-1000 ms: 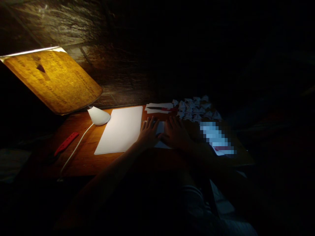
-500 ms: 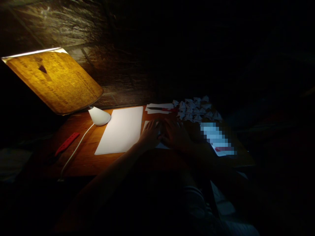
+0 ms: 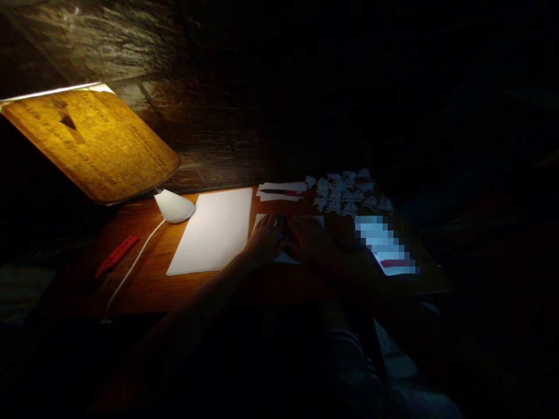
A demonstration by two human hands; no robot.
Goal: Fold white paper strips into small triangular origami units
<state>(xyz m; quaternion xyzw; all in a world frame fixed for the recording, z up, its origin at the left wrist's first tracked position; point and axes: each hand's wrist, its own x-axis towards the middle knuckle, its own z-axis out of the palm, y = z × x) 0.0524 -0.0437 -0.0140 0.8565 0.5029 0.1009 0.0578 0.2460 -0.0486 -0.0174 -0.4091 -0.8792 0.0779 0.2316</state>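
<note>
A white sheet of paper (image 3: 290, 258) lies on the wooden table, largely covered by my hands. My left hand (image 3: 268, 234) rests on its left part, fingers stretched forward and lying on the paper. Close beside it, my right hand (image 3: 309, 237) lies on the right part with its fingers laid out and its thumb toward the left hand. Dim light hides the fingertips in part, and any crease under them is not visible. Behind the hands, a knife with a red handle and dark blade (image 3: 283, 192) lies on a few paper pieces (image 3: 279, 198).
Left of my hands lies a stack of white paper (image 3: 218, 227), beside a lit lamp (image 3: 174, 208) with its cord (image 3: 137, 256). A red-handled tool (image 3: 117, 256) is at far left. Several folded paper pieces (image 3: 345, 192) stand at back right, near a lit phone (image 3: 384, 244).
The fingers of my right hand have shifted slightly lower and flatter on the sheet, baring more of its far right corner. My left hand is almost unmoved. The view has shifted slightly.
</note>
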